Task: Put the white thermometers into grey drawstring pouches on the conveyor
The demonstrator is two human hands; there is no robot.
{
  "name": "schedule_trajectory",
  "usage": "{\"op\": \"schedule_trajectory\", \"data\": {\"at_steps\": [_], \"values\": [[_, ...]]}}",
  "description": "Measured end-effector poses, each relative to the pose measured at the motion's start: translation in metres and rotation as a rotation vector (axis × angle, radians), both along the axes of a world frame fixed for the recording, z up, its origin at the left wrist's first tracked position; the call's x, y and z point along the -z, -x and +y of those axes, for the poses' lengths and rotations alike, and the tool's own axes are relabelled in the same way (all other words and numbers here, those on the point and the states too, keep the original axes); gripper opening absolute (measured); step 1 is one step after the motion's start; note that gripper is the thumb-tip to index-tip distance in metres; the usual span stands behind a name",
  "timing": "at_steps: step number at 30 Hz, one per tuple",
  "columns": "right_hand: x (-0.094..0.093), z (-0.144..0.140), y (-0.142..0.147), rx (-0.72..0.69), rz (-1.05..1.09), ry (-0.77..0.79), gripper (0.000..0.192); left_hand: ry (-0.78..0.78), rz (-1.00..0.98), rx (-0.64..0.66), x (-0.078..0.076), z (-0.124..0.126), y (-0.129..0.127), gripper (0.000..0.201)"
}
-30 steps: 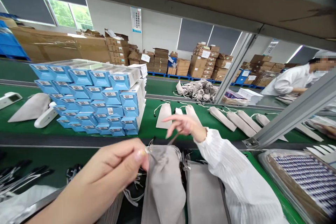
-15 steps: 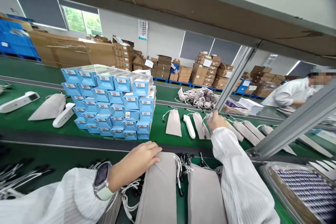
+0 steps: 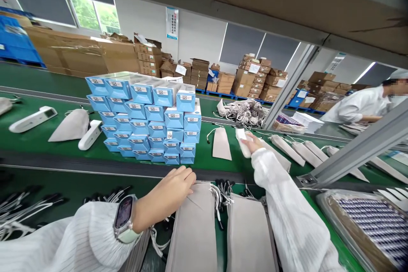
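Here the right hand (image 3: 251,142) reaches onto the green conveyor belt (image 3: 41,140), fingers closing on a white handheld device (image 3: 242,141) beside a grey pouch (image 3: 221,143). The left hand (image 3: 170,189) rests flat, fingers spread, on the near pouch stack (image 3: 194,229). Best grip the device mid-body before lifting, I judge.
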State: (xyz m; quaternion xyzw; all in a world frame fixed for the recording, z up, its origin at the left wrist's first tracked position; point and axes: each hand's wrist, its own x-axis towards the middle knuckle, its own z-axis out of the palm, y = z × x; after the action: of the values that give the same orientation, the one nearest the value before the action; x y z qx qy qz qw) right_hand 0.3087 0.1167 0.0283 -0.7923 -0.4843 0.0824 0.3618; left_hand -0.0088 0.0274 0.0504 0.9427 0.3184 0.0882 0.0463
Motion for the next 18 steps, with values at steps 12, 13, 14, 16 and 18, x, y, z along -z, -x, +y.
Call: {"op": "schedule_trajectory", "data": {"at_steps": [12,13,14,16,18], "values": [[-0.116,-0.092,0.069,-0.686,0.665,-0.592,0.096,-0.17,0.152,-0.058,-0.001,-0.013,-0.005,0.013],[-0.117,-0.097,0.074,-0.699,0.65,-0.603,0.094,-0.163,0.154,-0.077,0.0,-0.014,-0.005,0.01],[-0.118,-0.101,0.078,-0.715,0.636,-0.604,0.092,-0.146,0.155,-0.093,0.0,-0.014,-0.006,0.009],[-0.117,-0.107,0.088,-0.75,0.624,-0.583,0.088,-0.105,0.141,-0.108,0.001,-0.016,-0.007,0.009],[-0.115,-0.111,0.1,-0.78,0.641,-0.571,0.077,-0.079,0.108,-0.107,0.004,-0.016,-0.007,0.01]]}}
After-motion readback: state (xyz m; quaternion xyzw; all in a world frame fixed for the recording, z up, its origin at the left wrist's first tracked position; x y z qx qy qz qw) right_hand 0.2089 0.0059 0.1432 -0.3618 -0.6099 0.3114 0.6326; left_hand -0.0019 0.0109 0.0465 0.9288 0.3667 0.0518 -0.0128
